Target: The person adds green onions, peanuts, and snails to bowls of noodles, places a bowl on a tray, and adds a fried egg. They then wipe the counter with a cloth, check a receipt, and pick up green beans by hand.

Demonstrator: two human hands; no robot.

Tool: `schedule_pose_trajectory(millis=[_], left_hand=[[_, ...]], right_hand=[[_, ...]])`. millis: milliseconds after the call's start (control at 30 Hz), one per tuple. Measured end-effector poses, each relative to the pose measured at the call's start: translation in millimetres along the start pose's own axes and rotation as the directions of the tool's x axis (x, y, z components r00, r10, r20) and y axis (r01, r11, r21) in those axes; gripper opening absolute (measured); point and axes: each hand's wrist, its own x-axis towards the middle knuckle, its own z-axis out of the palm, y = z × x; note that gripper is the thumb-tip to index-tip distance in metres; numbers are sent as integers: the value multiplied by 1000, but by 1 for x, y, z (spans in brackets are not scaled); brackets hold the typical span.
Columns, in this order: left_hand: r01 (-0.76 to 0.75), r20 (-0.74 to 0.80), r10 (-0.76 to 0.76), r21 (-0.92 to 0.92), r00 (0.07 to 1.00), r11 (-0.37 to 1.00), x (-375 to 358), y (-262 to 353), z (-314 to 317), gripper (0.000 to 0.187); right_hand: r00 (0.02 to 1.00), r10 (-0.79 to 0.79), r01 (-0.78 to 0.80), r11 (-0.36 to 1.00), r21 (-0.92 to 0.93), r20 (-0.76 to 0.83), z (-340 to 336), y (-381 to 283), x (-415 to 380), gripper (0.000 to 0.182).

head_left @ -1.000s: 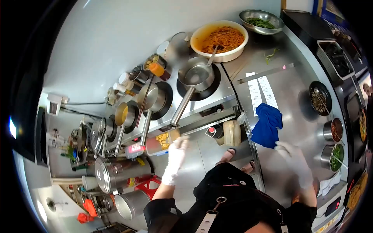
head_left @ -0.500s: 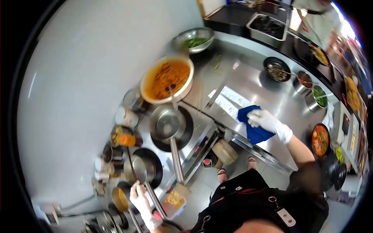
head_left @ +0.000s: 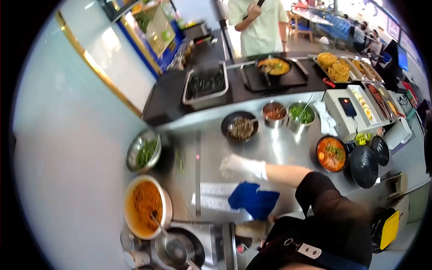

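Note:
My right hand [head_left: 240, 168], in a white glove, is stretched over the steel counter [head_left: 279, 180], past the blue cloth [head_left: 254, 200]. Its fingers are smeared by motion, so I cannot make out their pose. The cloth lies crumpled near the counter's front edge, apart from the hand and partly over white paper strips [head_left: 216, 195] with writing. Beyond the hand sits a black bowl of chopped dark food [head_left: 240, 127] with a spoon in it. My left hand is out of view.
Metal pots of red topping [head_left: 273, 112] and chopped greens [head_left: 300, 114] stand at the back. A bowl of red soup [head_left: 331, 154] sits to the right. At the lower left are a tub of orange-red food [head_left: 145, 207] and a saucepan [head_left: 175, 247]. A person [head_left: 256, 27] stands across the counter.
The view has swung up and rightward towards the far counter. My right hand has let go of the blue cloth and reached beyond it. My left hand has left the view.

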Motion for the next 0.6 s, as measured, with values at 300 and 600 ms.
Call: schedule_pose_trajectory(millis=[300, 600], left_hand=[[118, 413, -24, -204, 911, 972, 37, -13, 142, 23], [-787, 761, 408, 211, 504, 579, 38, -95, 303, 52]], right_hand=[[900, 306, -348, 933, -90, -311, -1, 11, -91, 26], [941, -11, -328, 223, -918, -338, 21, 72, -166, 37]])
